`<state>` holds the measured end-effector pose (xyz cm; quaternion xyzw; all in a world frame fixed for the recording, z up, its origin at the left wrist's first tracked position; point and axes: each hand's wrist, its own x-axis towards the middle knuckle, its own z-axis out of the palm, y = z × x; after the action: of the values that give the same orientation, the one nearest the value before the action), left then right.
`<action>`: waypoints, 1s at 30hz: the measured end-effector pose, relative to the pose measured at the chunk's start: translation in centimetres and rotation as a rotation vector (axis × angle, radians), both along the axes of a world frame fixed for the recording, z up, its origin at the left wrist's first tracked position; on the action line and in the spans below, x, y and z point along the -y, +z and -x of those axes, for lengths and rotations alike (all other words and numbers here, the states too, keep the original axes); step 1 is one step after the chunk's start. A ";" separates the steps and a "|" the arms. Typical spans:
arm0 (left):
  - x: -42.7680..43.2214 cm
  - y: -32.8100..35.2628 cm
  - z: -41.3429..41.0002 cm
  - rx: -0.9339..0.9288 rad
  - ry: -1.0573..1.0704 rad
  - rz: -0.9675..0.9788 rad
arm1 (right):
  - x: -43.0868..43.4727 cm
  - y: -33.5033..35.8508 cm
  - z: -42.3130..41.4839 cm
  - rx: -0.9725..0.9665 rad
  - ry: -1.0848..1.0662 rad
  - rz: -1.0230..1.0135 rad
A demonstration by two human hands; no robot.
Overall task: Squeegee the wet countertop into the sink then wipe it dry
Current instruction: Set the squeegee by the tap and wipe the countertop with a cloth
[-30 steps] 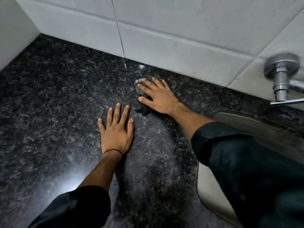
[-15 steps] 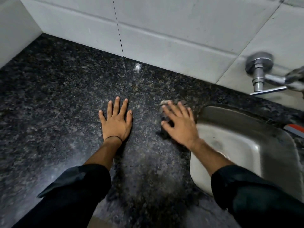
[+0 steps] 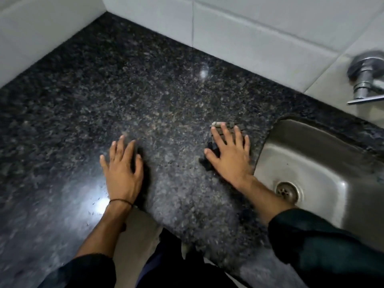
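Two hands lie flat on the dark speckled table (image 3: 145, 96), and each looks to have its own job. The left hand (image 3: 122, 171) is pressed palm down with its fingers (image 3: 116, 148) spread and nothing under them; I take it for a brace, steadying the person as they lean in over the stone. The right hand (image 3: 228, 156) is also palm down, its fingers splayed wide over a dark cloth (image 3: 211, 147), pinning it to the table rather than closing round it. A grey edge of the cloth pokes out past the fingertips and a dark fold bulges beside the thumb.

The cloth sits just beside the steel sink (image 3: 324, 163), the little-finger side of the hand almost at the rim. That placement suits a wiping stroke that ends at the basin, so that any moisture goes over the edge and toward the drain (image 3: 287, 191). I see no squeegee anywhere, so I judge this to be the drying stage. Whether water is left on the stone I cannot tell; it shines under the light on the near side of the left hand.

Both forearms reach forward from dark sleeves (image 3: 324, 246), the right one angled across the sink's near corner. A tap (image 3: 363, 77) juts from the tiled wall (image 3: 239, 32), well beyond the right fingertips.
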<state>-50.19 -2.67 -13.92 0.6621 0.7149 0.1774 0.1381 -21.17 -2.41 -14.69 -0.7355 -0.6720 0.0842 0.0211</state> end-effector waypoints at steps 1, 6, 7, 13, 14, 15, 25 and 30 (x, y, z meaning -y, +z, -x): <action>1.4 0.1 1.2 -0.021 0.065 0.004 | 1.1 0.0 2.6 -0.017 0.046 -0.006; 5.6 -0.8 5.5 -0.099 0.407 0.181 | 6.1 0.1 10.7 -0.068 0.713 -0.015; 5.9 -1.2 5.6 -0.107 0.431 0.194 | 5.1 0.1 10.3 -0.065 0.824 -0.011; 5.6 -1.9 5.3 -0.126 0.465 0.190 | -9.3 0.0 10.4 -0.012 0.522 0.006; 5.6 -2.0 5.4 -0.125 0.470 0.185 | -10.8 0.0 12.1 -0.028 0.463 0.031; 5.5 -2.1 5.4 -0.123 0.471 0.180 | -11.7 0.1 14.3 -0.047 0.429 0.060; 5.7 -2.3 6.2 -0.103 0.433 0.164 | -0.8 0.0 15.7 -0.009 1.040 0.060; 5.9 -2.4 6.3 -0.110 0.408 0.170 | -3.1 0.7 5.7 0.034 0.593 0.073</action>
<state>-56.45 -8.53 -16.29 0.4982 0.8529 0.1044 0.1157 -26.88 0.69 -14.02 -0.5089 -0.8542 0.0983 -0.0419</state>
